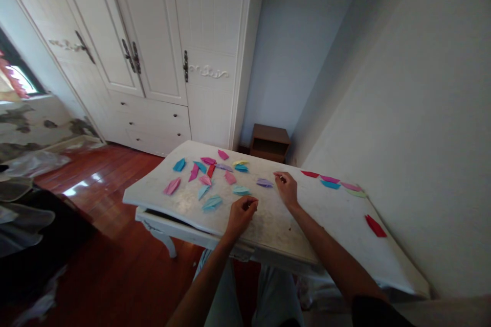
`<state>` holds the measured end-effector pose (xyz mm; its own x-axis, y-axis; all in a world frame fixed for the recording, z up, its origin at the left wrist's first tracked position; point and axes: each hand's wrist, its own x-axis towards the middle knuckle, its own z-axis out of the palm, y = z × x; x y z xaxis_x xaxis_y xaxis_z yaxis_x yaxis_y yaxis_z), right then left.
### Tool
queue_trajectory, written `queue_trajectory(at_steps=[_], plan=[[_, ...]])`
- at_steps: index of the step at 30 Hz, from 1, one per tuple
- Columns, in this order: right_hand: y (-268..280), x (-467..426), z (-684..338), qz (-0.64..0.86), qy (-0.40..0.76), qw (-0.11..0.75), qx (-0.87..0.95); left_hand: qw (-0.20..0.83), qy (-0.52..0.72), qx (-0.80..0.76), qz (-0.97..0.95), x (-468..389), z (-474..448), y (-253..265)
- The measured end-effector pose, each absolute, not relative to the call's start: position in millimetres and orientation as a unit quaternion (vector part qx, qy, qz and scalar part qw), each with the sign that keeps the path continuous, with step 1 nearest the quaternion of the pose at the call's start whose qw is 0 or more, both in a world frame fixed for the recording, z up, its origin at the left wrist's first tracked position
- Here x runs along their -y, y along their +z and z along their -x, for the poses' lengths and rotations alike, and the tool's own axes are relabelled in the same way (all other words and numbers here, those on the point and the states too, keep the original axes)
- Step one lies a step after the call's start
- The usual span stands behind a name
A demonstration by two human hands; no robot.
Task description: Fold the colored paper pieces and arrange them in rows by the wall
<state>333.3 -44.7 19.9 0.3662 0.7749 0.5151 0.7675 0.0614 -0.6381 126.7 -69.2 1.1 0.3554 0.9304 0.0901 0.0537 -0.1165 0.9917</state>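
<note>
Several small folded-paper pieces in various colours lie on a white table. My left hand (242, 213) is over the table's front part with its fingers curled together. It is nearest to a pale mint folded paper (241, 190) just beyond it. Further right, my right hand (286, 187) has its thumb and fingers pinched, close to a lilac folded paper (264, 183). Whether anything small is between the fingers of either hand cannot be made out. Left of my hands are a turquoise folded paper (212, 203), a pink one (172, 186) and a blue one (179, 165).
The white table (326, 214) stands against the right wall, its front drawer (172, 225) slightly ajar. Along the wall side lie more folded papers, including a dark red one (375, 226). Beyond are a white wardrobe (215, 20) and a brown nightstand (271, 134).
</note>
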Motion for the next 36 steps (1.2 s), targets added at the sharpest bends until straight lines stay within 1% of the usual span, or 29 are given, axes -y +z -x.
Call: queue_trajectory(at_steps=[3,9,14,18,21,25,31,36], plan=[[37.5,-4.2,-322.3,0.664,0.004,0.399,0.633,0.557,0.425,-0.381,-0.603,70.2,-127.0,2.4],[48.5,-79.0,-297.6,0.632,0.012,0.225,0.741,0.560,0.453,-0.369,-0.587,72.2,-128.0,4.3],[41.7,-102.4,-286.1,0.633,0.000,0.089,0.769,0.534,0.463,-0.370,-0.603,71.1,-128.1,0.7],[39.6,-107.7,-288.8,0.632,-0.014,0.011,0.775,0.531,0.462,-0.372,-0.606,70.2,-128.5,1.2],[39.7,-104.8,-294.1,0.632,-0.031,-0.023,0.774,0.536,0.456,-0.377,-0.603,69.2,-129.3,1.8],[36.7,-93.9,-300.1,0.630,-0.057,-0.043,0.773,0.538,0.456,-0.376,-0.601,67.6,-130.3,1.2],[36.6,-84.8,-299.9,0.602,-0.073,-0.043,0.794,0.526,0.459,-0.381,-0.606,67.8,-131.4,2.3],[44.3,-92.5,-292.3,0.556,-0.059,-0.049,0.827,0.511,0.460,-0.395,-0.610,68.0,-133.1,1.5]])
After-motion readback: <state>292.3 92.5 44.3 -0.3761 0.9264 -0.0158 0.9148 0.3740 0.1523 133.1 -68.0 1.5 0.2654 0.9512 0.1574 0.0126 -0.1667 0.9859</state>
